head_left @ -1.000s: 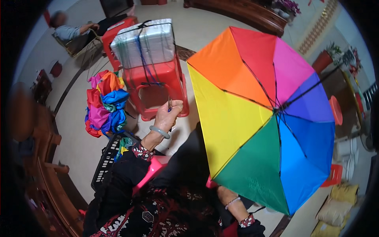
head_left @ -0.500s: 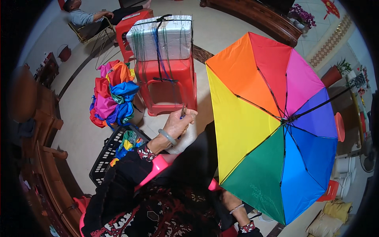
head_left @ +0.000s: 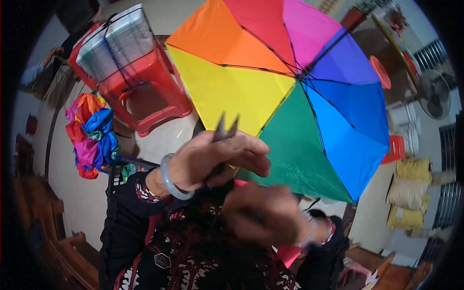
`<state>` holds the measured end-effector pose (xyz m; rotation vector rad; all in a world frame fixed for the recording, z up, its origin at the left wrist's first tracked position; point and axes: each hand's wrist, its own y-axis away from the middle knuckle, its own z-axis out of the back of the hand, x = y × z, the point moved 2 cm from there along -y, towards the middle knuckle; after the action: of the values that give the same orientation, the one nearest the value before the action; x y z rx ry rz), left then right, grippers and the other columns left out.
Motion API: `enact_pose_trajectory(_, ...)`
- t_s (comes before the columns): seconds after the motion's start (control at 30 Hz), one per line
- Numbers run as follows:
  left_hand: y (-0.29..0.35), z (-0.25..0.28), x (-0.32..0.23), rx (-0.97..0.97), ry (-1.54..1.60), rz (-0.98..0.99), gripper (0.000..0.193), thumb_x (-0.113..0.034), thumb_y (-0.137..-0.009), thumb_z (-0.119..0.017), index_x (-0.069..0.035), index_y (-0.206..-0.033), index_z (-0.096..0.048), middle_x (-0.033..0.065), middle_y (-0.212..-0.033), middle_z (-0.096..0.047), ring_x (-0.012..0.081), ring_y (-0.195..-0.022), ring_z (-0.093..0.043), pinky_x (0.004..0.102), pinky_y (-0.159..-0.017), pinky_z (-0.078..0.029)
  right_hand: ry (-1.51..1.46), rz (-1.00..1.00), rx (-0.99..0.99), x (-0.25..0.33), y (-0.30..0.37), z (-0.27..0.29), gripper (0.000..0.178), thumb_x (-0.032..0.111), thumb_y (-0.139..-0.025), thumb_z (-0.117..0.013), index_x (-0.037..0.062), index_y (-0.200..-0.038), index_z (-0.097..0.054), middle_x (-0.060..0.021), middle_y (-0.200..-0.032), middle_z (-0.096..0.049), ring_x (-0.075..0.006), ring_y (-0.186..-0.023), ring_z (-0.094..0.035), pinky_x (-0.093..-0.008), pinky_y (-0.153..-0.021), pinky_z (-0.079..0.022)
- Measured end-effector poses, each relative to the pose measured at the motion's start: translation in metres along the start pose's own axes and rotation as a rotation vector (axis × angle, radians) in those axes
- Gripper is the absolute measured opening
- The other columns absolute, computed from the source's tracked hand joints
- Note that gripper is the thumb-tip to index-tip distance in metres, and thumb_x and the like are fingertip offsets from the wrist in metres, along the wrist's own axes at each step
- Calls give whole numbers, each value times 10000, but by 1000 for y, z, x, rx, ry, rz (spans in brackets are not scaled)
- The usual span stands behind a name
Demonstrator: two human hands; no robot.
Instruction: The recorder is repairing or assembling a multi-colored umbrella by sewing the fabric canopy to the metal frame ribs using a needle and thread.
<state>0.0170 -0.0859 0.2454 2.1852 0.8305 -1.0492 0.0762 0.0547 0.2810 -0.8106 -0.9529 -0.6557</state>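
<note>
My left hand (head_left: 208, 157), with a pale bangle at its wrist, is closed on a pair of scissors (head_left: 225, 129). The blades point up, slightly apart, above the fingers; the handles are mostly hidden beneath the hand. Beside it, in front of my chest, my right hand (head_left: 263, 215) is smeared by motion. Its fingers look curled, but what they hold, if anything, cannot be made out. Just beyond both hands spreads a rainbow-panelled umbrella (head_left: 275, 89), its inside with black ribs and shaft facing me. My hands overlap its lower left part in the picture.
Further left, a foam box (head_left: 116, 41) wound with strings sits on a red plastic stool (head_left: 116, 94). Nearer lie a heap of colourful umbrella cloth (head_left: 89, 140) and a black basket (head_left: 116, 179). A fan (head_left: 434, 94) and stacked sacks (head_left: 408, 188) stand right. Someone sits far left.
Both hands have risen in front of my chest; the right one has come up from beside the umbrella's lower edge. The view has turned right, so the umbrella and stool appear further left.
</note>
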Motion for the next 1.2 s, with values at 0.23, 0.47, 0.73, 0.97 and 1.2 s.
enact_pose_trajectory(0.23,-32,1,13,132,-47,263,259,-273,-865,-555,-25,-933,-579,45,-697,-580,66,-392,-327,209,-366,-237,-320,-381,-598,-45,-2,96,88,104,-875,-485,16,-876,-486,-57,-660,-531,-130,-517,-524,-267,-487,-462)
enact_pose_trajectory(0.47,-118,51,4,-22,-895,96,267,-299,-840,-584,-33,-865,-594,-29,-562,-446,59,-444,-387,220,-383,-293,-594,-552,-787,-148,35,129,99,122,-900,-500,24,-908,-515,-43,-681,-548,-126,-564,-561,-278,-562,-539)
enact_pose_trajectory(0.73,-180,92,66,8,-1081,503,218,-238,-785,-628,-23,-756,-604,30,-589,-541,133,-503,-473,287,-468,-380,-707,-901,-819,-242,102,106,103,116,-892,-509,16,-916,-518,-73,-735,-580,-143,-599,-586,-299,-570,-562)
enact_pose_trajectory(0.97,-187,97,85,-78,-1179,556,218,-214,-761,-625,4,-771,-619,100,-626,-602,190,-548,-553,317,-513,-435,-364,-950,-729,-251,101,88,130,90,-887,-482,7,-864,-579,-36,-674,-580,-120,-591,-580,-253,-529,-519)
enact_pose_trajectory(1.2,-206,99,127,-91,-1903,274,236,-230,-724,-604,-42,-854,-662,194,-808,-638,349,-743,-619,398,-697,-495,499,-660,-482,-260,100,71,139,95,-822,-503,11,-836,-613,-116,-693,-625,-205,-627,-614,-314,-577,-491)
